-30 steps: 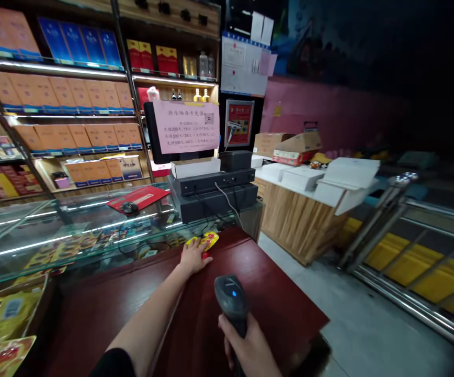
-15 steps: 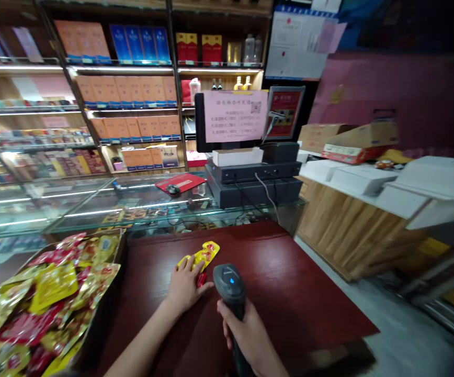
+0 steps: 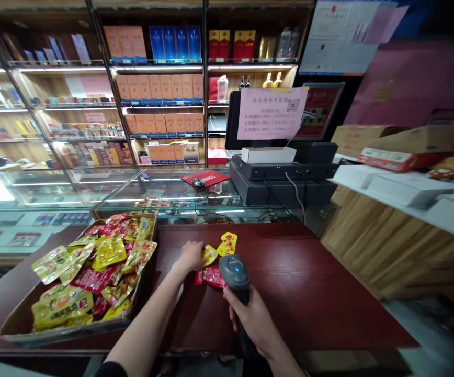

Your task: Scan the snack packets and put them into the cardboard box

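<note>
My right hand [image 3: 252, 319] is wrapped round the handle of a dark barcode scanner [image 3: 235, 272], which has a small blue light on top. My left hand [image 3: 191, 255] is curled at the left edge of a yellow snack packet [image 3: 210, 255] on the dark red table [image 3: 285, 277]; its fingertips are partly hidden. Just beyond lies a second yellow snack packet [image 3: 227, 243]. A red snack packet [image 3: 213, 276] rests nearer me, its right end by the scanner head. On the left stands an open box [image 3: 143, 293] heaped with yellow, gold and red snack packets [image 3: 109, 251].
Behind the table runs a glass display counter [image 3: 164, 193] with a red mouse pad [image 3: 211, 178] on it. A monitor [image 3: 233, 120] with a pink sign stands above a dark cash drawer [image 3: 282, 186]. Wooden cabinet [image 3: 352, 246] at right; shelves of boxed goods [image 3: 160, 89] behind.
My view has swung left, showing more of the packet box. My left hand has drawn back left from over the packets, uncovering the red one. The scanner stays in my right hand.
</note>
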Demonstrator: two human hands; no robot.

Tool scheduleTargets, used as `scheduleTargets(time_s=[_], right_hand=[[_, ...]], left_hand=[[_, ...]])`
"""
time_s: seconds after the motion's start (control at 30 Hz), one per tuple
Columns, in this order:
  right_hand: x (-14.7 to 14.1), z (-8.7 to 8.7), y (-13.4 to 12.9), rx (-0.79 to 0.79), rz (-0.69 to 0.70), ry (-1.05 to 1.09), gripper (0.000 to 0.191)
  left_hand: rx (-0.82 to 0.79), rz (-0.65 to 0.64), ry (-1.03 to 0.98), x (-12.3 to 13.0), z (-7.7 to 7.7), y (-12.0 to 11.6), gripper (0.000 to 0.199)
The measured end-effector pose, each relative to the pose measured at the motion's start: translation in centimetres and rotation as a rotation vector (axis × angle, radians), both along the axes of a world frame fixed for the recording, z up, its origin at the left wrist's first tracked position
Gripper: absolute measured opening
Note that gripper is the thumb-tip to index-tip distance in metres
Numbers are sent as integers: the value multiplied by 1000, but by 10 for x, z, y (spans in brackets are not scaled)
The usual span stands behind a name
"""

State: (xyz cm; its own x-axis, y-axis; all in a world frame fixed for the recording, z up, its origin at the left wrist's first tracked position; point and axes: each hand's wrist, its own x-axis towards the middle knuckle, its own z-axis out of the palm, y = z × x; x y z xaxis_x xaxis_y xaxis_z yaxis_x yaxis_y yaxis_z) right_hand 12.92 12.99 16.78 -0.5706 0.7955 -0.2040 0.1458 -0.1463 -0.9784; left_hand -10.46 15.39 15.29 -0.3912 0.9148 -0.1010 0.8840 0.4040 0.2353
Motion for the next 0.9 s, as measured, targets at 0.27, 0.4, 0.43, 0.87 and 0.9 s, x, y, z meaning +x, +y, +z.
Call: scheduleTargets(time_s=[0.27,0.4,0.43,0.87,0.9], right_hand=[[-2,-1,-1,21,12,25,53],[-11,7,-6,39,32,53,49],[-15,10,-8,43,40,60,49],[-40,22,-17,76,109,110,41],[-40,22,-17,78,105,108,41]], left_hand=[[238,169,-339,-7,-7,-8,29],[602,288,-594,6,-7,-21,26],[652,312,-635,9,-6,-23,26],[822,395,-800,14,-10,-34,23],[819,388,-807,15,-9,-35,22]])
